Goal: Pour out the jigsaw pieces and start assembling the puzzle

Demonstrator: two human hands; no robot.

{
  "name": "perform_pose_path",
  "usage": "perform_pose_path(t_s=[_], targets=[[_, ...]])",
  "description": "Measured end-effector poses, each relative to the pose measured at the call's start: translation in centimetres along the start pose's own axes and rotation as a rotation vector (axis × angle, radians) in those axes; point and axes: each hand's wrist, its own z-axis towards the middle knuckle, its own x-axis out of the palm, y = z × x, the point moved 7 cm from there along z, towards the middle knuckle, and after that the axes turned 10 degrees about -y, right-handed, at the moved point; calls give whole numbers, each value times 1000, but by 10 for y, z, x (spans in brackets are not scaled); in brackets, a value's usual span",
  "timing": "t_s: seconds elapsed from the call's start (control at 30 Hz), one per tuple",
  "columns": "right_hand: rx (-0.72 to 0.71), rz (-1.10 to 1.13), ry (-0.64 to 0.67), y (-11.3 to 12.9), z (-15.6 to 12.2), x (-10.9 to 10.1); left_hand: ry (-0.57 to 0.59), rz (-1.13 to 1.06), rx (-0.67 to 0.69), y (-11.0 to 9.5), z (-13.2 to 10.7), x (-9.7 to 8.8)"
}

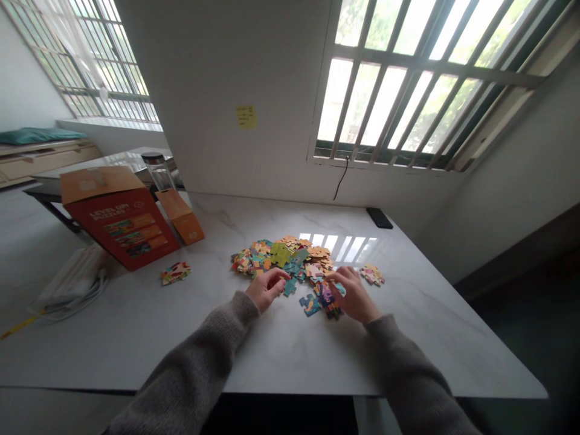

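We're in a room at home by the look of it: white walls (217, 72), barred windows (426, 84), a teal cushion (40, 136) on a low wooden bench (45, 158), a yellow sticky note (246, 117), a puzzle box (120, 226) on a marble-top counter (136, 344).

Left hand (267, 289) and right hand (354, 295) curl inward.

L hand (267, 289) has free room left twd red puzzle box (120, 226); small piece clump (176, 273) sits in the way. R hand (353, 295) has a gap to right clump (372, 275). Main piece pile (281, 257) blocks fwd reach over marble table (136, 356).
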Motion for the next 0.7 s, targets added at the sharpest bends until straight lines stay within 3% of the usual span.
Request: perform_pose_path(t_s=[0.07,0.13,0.27,0.47,0.57,0.7], targets=[[-101,48,98,36,0,12,-10,4,7,-1,0,-1],[-131,44,178,49,-1,20,-17,7,12,-1,1,-2],[-111,33,267,41,-5,27,-13,25,11,2,1,-2],[47,212,130,33,1,26,-12,14,-2,3,1,-1],[247,396,15,-3,4,17,-18,21,-7,0,2,-1],[505,338,-212,-87,-5,-14,-19,30,-9,-2,1,-2]])
